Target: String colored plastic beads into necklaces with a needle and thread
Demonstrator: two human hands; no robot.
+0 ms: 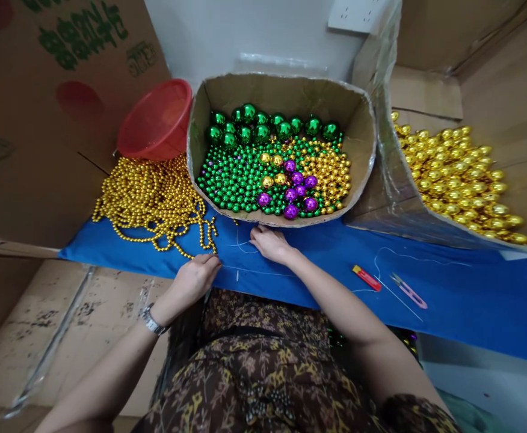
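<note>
My left hand (197, 278) is closed at the table's front edge, its fingertips pressed together where a thin white thread (254, 270) runs off to the right. A loose end of a gold bead string (180, 248) touches its fingers. My right hand (270, 243) lies just below the front wall of the cardboard bin, finger and thumb pinched on thin thread that curls beside them. The fingertips' exact hold is too small to see. Gold bead strings (150, 195) are heaped beyond my left hand. The bin (281, 90) holds green, gold and purple beads and large green balls (261, 132).
A red basin (155, 123) tilts behind the bead heap, against a tall carton (65, 120). At right, a carton (426, 93) holds gold ornaments (457, 174). On the blue cloth (484, 300) lie a red-yellow packet (366, 278), a needle (401, 299) and pink-handled thread snips (410, 291).
</note>
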